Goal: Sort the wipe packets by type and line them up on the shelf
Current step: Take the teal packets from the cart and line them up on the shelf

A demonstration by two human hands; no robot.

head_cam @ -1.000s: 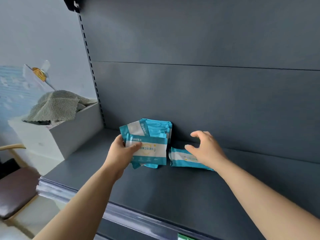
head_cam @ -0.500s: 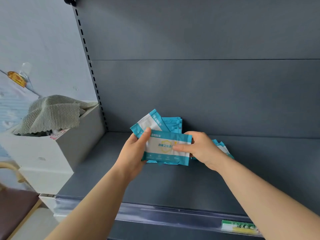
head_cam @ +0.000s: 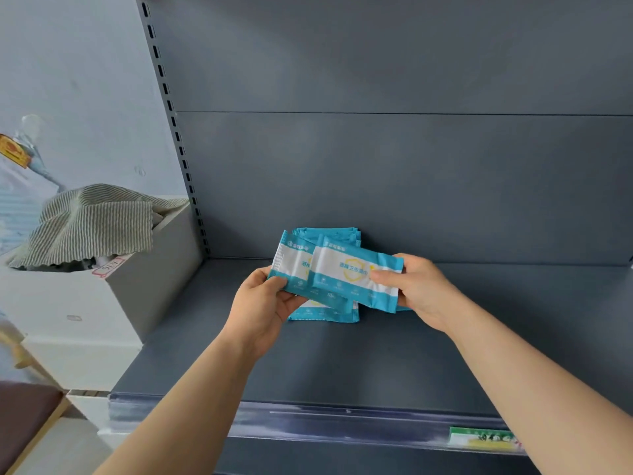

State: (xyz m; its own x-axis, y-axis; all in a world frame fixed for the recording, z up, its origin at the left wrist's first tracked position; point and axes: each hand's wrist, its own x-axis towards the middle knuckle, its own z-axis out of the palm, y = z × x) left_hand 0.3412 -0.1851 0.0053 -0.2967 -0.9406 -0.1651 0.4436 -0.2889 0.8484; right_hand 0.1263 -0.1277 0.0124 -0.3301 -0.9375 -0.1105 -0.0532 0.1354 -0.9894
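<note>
We see the left hand (head_cam: 263,303) gripping fanned wipe packets (head_cam: 291,265), the right hand (head_cam: 419,289) pinching the front packet (head_cam: 352,274); slick film could let them slip.

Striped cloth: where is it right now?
Head view, far left: the striped cloth is draped over the open top of the white box, which stands just left of the shelf's slotted upright.
</note>
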